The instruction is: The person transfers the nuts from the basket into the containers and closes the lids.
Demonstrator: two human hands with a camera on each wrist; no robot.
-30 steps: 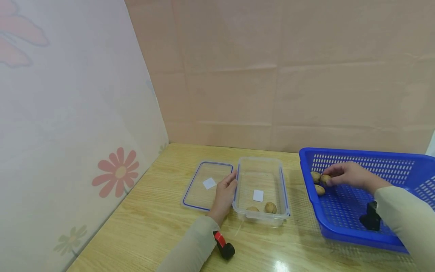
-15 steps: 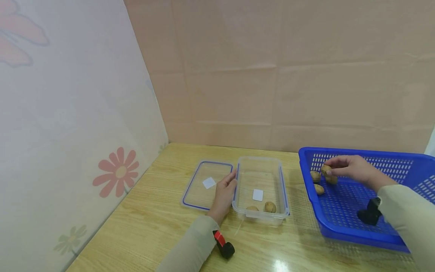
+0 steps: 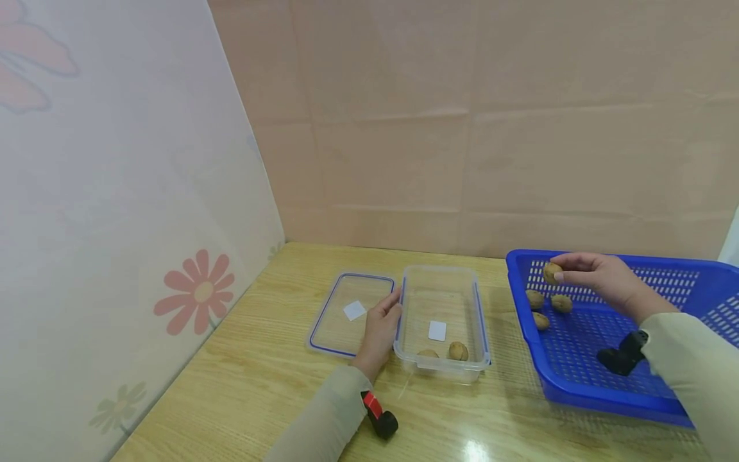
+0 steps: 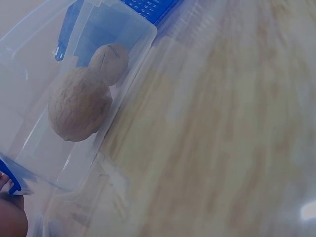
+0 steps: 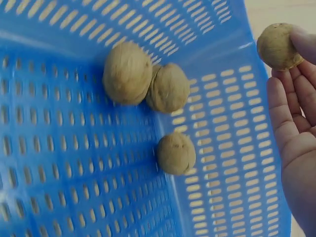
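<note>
Working across the tabletop (image 3: 242, 378), I have the blue basket (image 3: 606, 401) on my right and the clear container (image 3: 456, 367) before me. My left hand (image 3: 378, 330) steadies the container's side with straight fingers; my right hand (image 3: 600, 282) pinches a walnut (image 3: 551, 272) above three others in the basket. Lifting seems the step in hand; next calls for a firm pinch clearing the rim. Against half a second ago, the pinched walnut sits higher.

Tan walnuts (image 5: 127, 73) in basket (image 3: 583, 350) and box (image 3: 441, 301)
</note>
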